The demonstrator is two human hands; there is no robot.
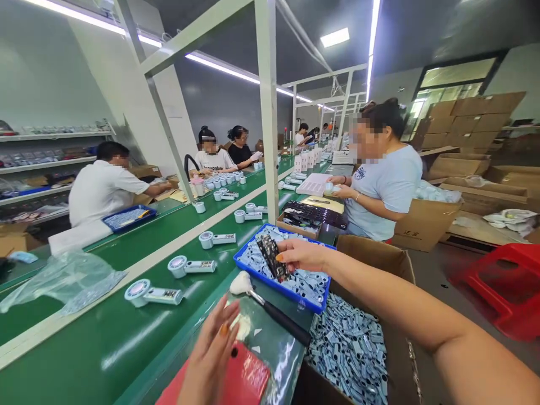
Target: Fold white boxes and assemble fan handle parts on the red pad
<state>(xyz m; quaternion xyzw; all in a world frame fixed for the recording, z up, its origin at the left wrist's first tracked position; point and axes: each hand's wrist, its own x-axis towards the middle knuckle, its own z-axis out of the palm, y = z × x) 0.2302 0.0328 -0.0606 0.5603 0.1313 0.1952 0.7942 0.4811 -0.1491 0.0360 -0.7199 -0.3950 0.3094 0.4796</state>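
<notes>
For the hold in hand, the dark patterned piece [270, 257] is best pinched near its edge, with light and even pressure, so that its face is neither rubbed nor bent. Clearance above the loose light-blue parts [310, 283] should be ensured, since snagging is judged possible there. The black-handled tool [284, 322], laid on the bench [236, 281] just beside the blue tray [310, 304], should not be knocked.

The dark patterned piece is located over the blue tray, tilted, with its lower end directed toward the tray's near side; whether the parts beneath are touched cannot be told. Whether 1 layer or several are held cannot be told either.

The right hand [298, 254] is reached forward and across from the right, forearm sloped, palm mostly downward. Its thumb and fingers are closed on the piece's right edge.

The left hand [213, 332] is raised at the near end of the bench, by the red item [248, 372]. Its fingers are extended and pointed forward, its thumb is set a little apart, and nothing is held.
</notes>
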